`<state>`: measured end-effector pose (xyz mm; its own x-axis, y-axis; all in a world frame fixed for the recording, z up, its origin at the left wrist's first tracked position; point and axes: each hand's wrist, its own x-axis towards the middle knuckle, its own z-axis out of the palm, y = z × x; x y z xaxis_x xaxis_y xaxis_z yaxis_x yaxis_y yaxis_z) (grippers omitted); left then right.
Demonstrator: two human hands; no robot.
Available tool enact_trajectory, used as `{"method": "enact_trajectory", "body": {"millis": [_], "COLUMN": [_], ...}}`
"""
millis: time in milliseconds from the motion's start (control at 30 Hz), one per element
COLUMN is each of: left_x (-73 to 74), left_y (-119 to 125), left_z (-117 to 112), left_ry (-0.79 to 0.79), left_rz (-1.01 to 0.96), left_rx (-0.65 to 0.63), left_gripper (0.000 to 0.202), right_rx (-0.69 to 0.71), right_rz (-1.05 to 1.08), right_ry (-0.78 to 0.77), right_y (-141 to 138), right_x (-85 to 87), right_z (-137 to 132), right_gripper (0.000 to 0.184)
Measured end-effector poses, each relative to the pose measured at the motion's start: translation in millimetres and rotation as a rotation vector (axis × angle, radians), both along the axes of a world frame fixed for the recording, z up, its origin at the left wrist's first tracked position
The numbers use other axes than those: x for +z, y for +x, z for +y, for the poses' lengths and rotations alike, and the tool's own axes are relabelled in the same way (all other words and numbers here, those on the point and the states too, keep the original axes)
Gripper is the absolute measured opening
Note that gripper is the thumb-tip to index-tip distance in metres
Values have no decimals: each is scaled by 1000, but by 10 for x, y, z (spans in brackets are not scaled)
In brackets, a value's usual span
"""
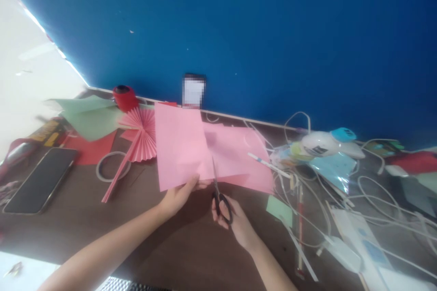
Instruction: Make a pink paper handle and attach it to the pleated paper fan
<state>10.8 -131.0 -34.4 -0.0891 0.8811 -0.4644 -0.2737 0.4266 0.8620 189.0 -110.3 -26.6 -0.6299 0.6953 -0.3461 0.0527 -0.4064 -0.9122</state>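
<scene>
Below a blue wall (246,32), over a dark table (136,245): pinching pink paper (180,145), just beyond the fingertips, with left hand (179,196), probably to steady it; clasping scissors (216,190) with right hand (239,220), blades ahead of those fingers, likely for reach.

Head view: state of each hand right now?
Left hand: closed, pinching pink paper at its lower edge.
Right hand: closed, holding black-handled scissors.

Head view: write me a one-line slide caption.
Left hand holding pink paper, right hand working black-handled scissors at it, a pleated pink fan to the paper's left.
</scene>
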Motion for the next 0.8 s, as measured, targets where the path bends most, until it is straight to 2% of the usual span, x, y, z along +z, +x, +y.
{"method": "enact_trajectory", "body": {"millis": [400,600,800], "left_x": [-37,11,96], "left_y": [-5,-10,6], "left_z": [-1,3,-29], "left_ry": [57,4,-18], "left_rz": [-22,-2,38], "left_rx": [8,8,-97], "left_gripper": [44,44,44], "right_rx": [-11,5,-20], "right_rz": [-36,-47,40], "right_ry": [-7,-27,-17], "right_y": [-7,18,63], "right_x": [-15,-38,-113], "right_z": [-26,-17,-14], "right_gripper": [36,37,45]}}
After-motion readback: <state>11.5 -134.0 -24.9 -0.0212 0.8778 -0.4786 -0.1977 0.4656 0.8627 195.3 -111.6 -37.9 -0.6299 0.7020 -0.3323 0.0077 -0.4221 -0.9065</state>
